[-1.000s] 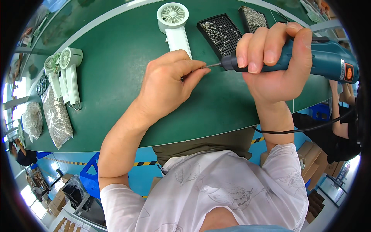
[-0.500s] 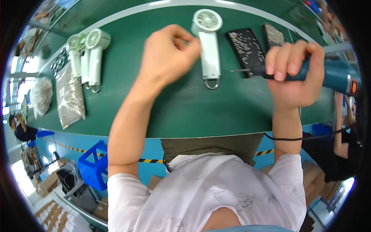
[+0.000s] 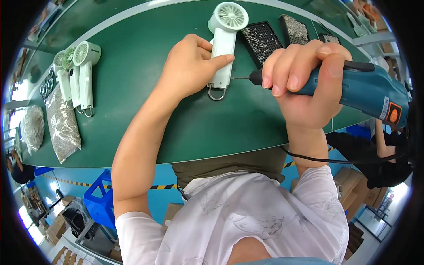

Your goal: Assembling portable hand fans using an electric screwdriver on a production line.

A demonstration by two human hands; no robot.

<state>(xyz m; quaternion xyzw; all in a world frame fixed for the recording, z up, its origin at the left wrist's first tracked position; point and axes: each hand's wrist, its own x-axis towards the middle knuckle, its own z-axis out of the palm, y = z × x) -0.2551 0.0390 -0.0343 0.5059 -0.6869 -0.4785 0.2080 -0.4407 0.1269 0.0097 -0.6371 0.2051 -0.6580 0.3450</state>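
Observation:
A white handheld fan [image 3: 223, 48] lies on the green table, its round grille head away from me and its metal loop toward me. My left hand [image 3: 190, 66] grips its handle from the left, with the thumb across the front and the other fingers partly hidden at its side. In my right hand [image 3: 309, 79] is a teal electric screwdriver [image 3: 366, 88], held with the fingers wrapped round its body. Its thin bit points left, and the tip is close to the right edge of the handle's lower end; whether it touches I cannot tell.
A black tray of screws [image 3: 261, 42] is just beyond the screwdriver, with a fuller tray [image 3: 295, 31] farther right. At the left lie several more fans [image 3: 86, 57], a bag of small metal parts [image 3: 64, 126] and a clear plastic bag [image 3: 32, 128]. The screwdriver's black cord [image 3: 335, 160] crosses my right forearm.
My left hand has closed round the fan's handle, and the fan now leans slightly. The screwdriver has come left, bringing its bit close to the handle. The whole view has shifted somewhat.

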